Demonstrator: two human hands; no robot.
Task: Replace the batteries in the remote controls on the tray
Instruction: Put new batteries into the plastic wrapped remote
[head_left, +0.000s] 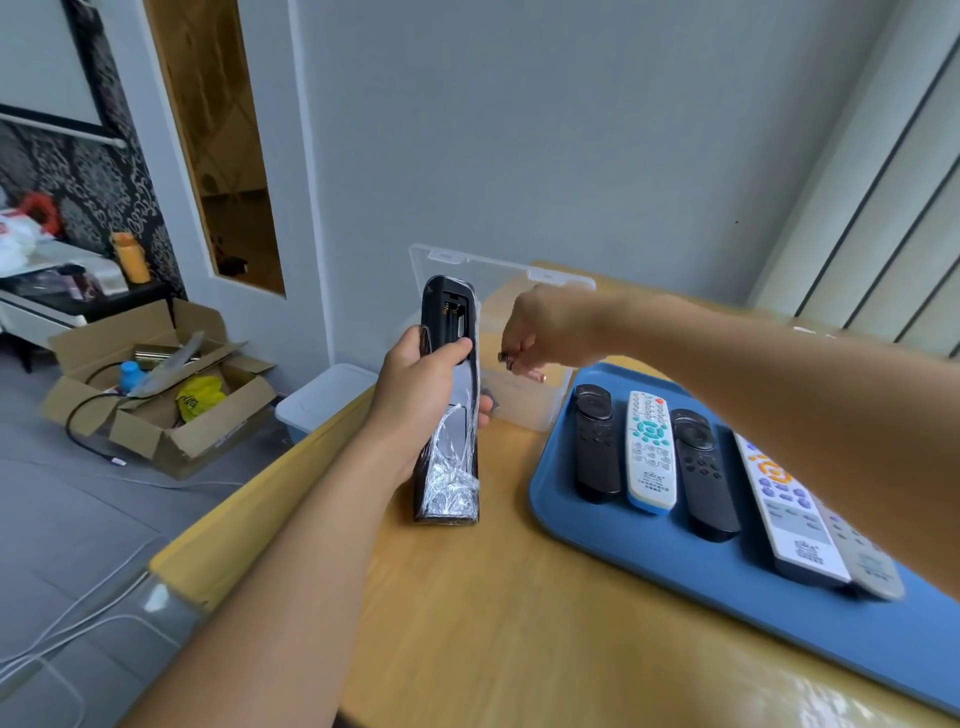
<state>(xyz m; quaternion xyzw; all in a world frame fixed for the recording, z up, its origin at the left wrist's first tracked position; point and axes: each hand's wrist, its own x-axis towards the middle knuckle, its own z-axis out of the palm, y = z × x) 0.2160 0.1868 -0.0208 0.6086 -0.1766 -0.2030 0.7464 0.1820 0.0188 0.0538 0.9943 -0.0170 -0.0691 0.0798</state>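
Five remote controls lie side by side on the blue tray (597, 535) at the right of the wooden table (493, 623): a black one (596, 441), a white one with teal buttons (649, 452), another black one (704, 473), a long white one with orange buttons (789, 509), and a grey one (862, 561) partly under my right forearm. My left hand (421, 395) grips a sixth, a black remote in crinkled plastic wrap (449, 405), upright with its back toward me, so the open battery bay near the top is reachable. I judge the cover is off; I cannot tell whether cells sit in the bay. My right hand (540, 332) hovers over a clear plastic box (524, 405) with its lid (498, 275) raised, fingers curled and pinching something small and dark, probably a battery (506, 357), though blur keeps me from being sure. What the box holds is hard to make out through its walls.
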